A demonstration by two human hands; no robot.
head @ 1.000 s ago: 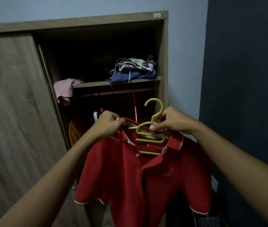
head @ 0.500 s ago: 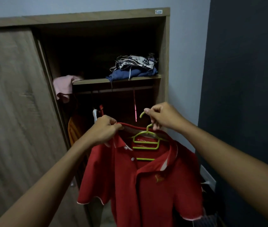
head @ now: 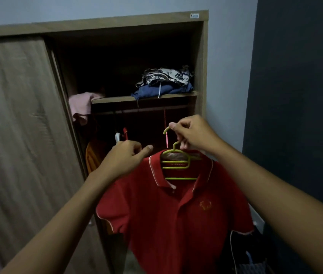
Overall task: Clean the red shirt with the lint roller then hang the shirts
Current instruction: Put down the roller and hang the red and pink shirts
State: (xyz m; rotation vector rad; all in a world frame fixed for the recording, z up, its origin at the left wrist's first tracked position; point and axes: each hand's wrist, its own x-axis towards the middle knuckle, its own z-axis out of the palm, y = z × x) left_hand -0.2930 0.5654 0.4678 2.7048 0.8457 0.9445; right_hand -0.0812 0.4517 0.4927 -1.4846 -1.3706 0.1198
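The red shirt [head: 166, 224], a polo with white piping, hangs on a green hanger [head: 176, 167] in front of the open wardrobe. My right hand [head: 194, 135] grips the hanger's hook and neck from above. My left hand [head: 123, 159] is at the shirt's left shoulder beside the collar, its fingers curled over the fabric and its thumb pointing at the collar. The hook is below and in front of the wardrobe rail [head: 142, 110], not on it. No lint roller is in view.
A wooden sliding door [head: 18, 135] covers the wardrobe's left half. The shelf [head: 117, 99] holds folded clothes [head: 164, 82] and a pink cloth [head: 81, 105]. An orange garment [head: 93, 155] hangs low on the left. A dark wall [head: 295, 95] stands on the right.
My right hand moved from the hanger's shoulder up to its hook. The shirt settled squarely on the hanger and the collar opened out. My left hand's thumb came away from the fabric.
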